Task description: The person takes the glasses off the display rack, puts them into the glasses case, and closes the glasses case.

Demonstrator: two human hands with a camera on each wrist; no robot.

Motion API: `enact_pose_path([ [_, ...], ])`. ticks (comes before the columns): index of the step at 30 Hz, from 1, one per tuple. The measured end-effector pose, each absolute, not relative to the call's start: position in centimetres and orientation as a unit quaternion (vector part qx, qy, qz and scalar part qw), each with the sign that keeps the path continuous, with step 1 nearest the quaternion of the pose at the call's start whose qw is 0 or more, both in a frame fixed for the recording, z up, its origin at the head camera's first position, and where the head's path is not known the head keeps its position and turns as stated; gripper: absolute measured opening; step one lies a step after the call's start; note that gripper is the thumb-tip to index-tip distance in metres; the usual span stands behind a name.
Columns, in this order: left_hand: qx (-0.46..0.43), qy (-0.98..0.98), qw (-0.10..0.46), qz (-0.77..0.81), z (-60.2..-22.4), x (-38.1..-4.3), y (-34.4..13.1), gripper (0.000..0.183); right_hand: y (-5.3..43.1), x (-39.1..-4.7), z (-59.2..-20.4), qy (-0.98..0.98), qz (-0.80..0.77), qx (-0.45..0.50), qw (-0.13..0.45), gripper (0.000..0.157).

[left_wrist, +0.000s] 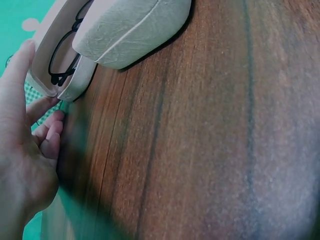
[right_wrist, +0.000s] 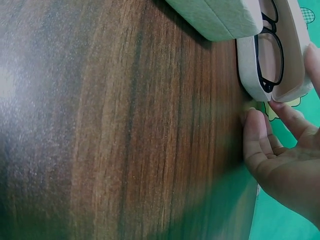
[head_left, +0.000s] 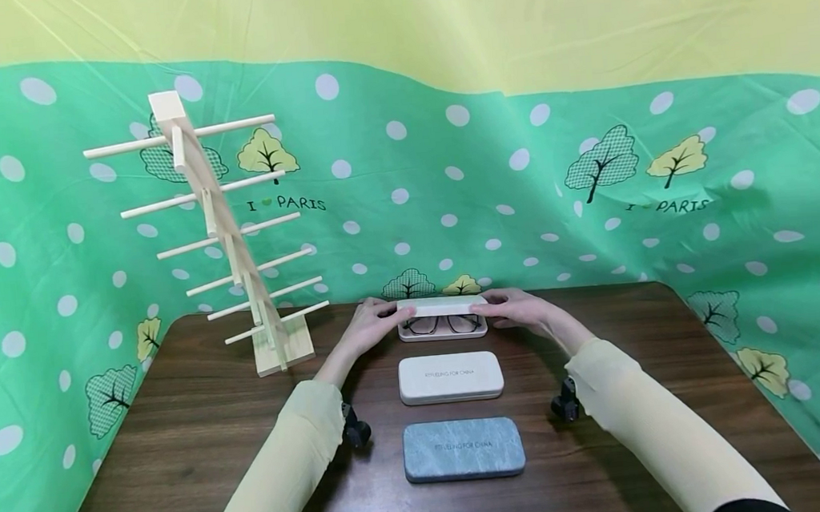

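Note:
At the table's far edge, a white glasses case (head_left: pixel 441 307) stands with its lid partly raised. Black-framed eyeglasses (right_wrist: pixel 268 86) lie inside it. My left hand (head_left: pixel 370 325) holds the case's left end, thumb on the lid's edge and fingers by the hinge side. At the opposite end my right hand (head_left: pixel 525 311) grips it likewise, its thumb on the lid. Nearer to me lies a closed white glasses case (head_left: pixel 452 389), and in front of that a closed blue-grey glasses case (head_left: pixel 465 465). Both wrist views show the open case's end and part of the closed white one.
A wooden rack (head_left: pixel 213 199) with several pairs of pegs stands at the back left of the brown table (head_left: pixel 202 457), close to my left hand. A green and yellow printed cloth (head_left: pixel 446 165) hangs behind the table.

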State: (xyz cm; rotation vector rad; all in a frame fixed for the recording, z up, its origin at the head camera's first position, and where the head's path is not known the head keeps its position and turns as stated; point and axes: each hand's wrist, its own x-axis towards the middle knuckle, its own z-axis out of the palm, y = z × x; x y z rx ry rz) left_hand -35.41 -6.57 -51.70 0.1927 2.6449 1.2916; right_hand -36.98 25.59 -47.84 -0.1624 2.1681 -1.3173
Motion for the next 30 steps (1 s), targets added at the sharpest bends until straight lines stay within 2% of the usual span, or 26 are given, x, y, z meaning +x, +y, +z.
enact_pose_path([
  [25,0.08,0.899,0.079,0.424,-52.18,-35.42,-6.59,0.077,25.77,-36.9,-48.44,0.829,-0.484,-0.064,0.272,0.085],
  [30,0.089,0.905,0.074,0.409,-52.54,-35.48,-6.64,0.078,25.71,-36.86,-48.67,0.853,-0.456,-0.072,0.243,0.08],
])
